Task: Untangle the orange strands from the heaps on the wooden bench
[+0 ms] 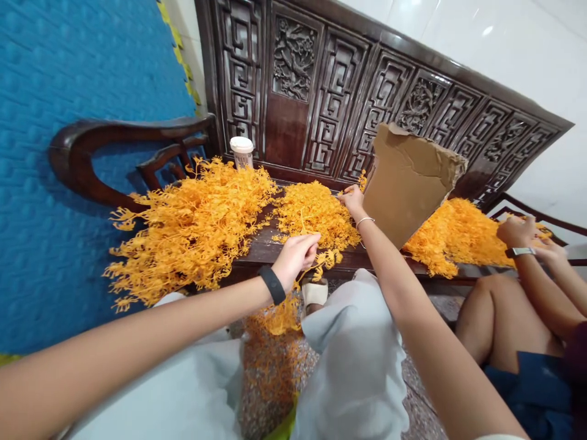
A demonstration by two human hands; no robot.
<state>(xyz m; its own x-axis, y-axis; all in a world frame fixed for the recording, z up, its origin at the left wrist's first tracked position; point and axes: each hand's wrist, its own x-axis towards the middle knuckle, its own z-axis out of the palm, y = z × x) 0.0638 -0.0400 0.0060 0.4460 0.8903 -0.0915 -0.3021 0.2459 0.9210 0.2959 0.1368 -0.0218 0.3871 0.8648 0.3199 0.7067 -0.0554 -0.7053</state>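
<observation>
My left hand, with a black band at the wrist, is closed in a pinch over the bench's front edge. An orange branching sprig, apparently plastic, sticks out from under its fingers. Farther back, my right hand is pinched at the far right side of the middle pile of orange sprigs; what its fingertips hold is too small to make out. To the left of my left hand lies a larger, looser heap of orange sprigs. More orange pieces hang or lie below my left hand, between my knees.
A brown cardboard sheet leans upright on the dark carved bench, right of my right hand. Behind the left heap stands a white-lidded tub. At right, another person's hands are beside a further orange pile.
</observation>
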